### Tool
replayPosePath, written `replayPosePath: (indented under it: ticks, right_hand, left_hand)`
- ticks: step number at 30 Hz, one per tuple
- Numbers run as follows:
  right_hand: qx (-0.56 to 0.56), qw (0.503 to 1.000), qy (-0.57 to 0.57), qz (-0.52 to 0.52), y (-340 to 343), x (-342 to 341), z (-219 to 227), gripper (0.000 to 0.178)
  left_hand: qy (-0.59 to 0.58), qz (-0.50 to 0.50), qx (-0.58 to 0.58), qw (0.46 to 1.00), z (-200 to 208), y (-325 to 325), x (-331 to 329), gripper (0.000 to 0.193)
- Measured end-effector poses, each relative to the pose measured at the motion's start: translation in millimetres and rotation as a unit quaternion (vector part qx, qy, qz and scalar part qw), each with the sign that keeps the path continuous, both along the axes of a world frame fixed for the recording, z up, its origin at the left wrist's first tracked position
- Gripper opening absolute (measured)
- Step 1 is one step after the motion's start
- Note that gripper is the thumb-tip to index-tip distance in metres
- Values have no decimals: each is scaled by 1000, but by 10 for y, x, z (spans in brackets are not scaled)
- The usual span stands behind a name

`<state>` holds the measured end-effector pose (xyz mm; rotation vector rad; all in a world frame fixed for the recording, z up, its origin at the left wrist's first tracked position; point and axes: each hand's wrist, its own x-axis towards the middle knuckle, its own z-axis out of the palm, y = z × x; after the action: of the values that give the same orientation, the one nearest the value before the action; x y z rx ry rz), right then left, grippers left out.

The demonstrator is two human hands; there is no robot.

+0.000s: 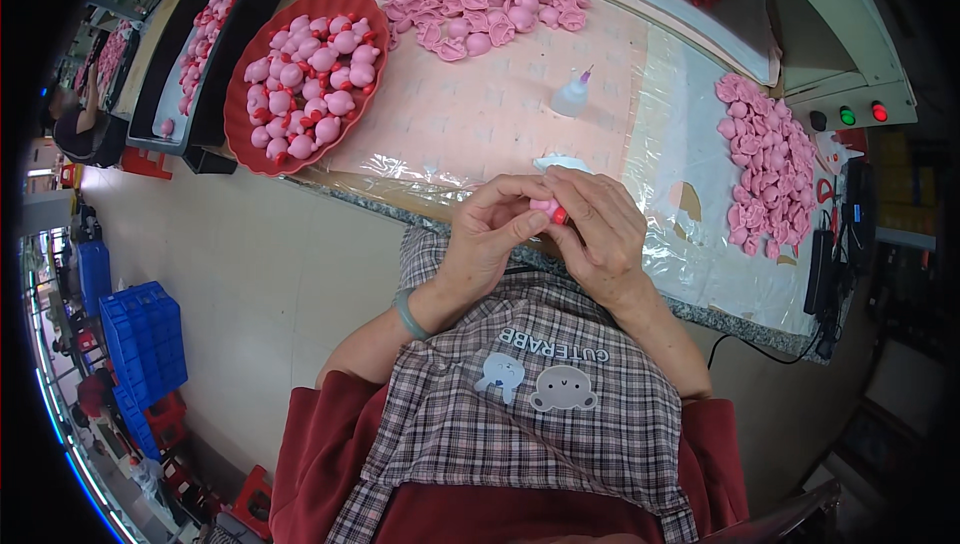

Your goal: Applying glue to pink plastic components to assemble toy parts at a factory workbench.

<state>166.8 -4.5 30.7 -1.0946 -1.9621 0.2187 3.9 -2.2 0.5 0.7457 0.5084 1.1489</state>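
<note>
My left hand [487, 234] and my right hand [603, 234] meet at the table's near edge. Between their fingertips they hold a small pink figure [545, 206] with a red part; the fingers cover most of it. Both hands are closed on it. A white scrap [562, 161] lies just beyond the fingers. Farther off stands a small translucent squeeze bottle [571, 96] with a thin purple tip. To the left, a red scalloped bowl [240, 134] holds many pink figures with red parts.
Pink ruffled pieces [470, 4] are heaped at the table's back, and more pink pieces [765, 164] lie at the right. A black tray [160, 64] stands past the bowl. Red scissors [824, 191] and a black power strip [820, 269] sit at the right edge. Blue crates [145, 339] stand on the floor.
</note>
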Motion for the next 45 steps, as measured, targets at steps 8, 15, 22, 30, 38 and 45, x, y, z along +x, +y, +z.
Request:
replayPosePath:
  ticks: [8, 15, 22, 30, 38, 45]
  right_hand:
    - [-24, 1000, 0, -1, 5, 26, -29, 49]
    - [-254, 962, 92, -39, 162, 410, 226, 45]
    - [-169, 977, -116, -50, 141, 425, 7, 25]
    - [-255, 950, 182, -15, -5, 228, 241, 19]
    - [-291, 943, 161, -23, -64, -36, 302, 11]
    - [-274, 942, 186, -53, 18, -88, 234, 8]
  left_hand:
    - [20, -3, -15, 1000, -40, -7, 19, 24]
    - [-20, -9, -60, 998, 56, 106, -109, 23]
    - [-31, -35, -117, 992, 110, 114, -75, 27]
    - [-87, -94, -113, 985, 49, 63, -76, 24]
    - [-34, -28, -97, 994, -7, -31, -14, 18]
    - [-2, -14, -89, 996, -33, 33, -43, 18]
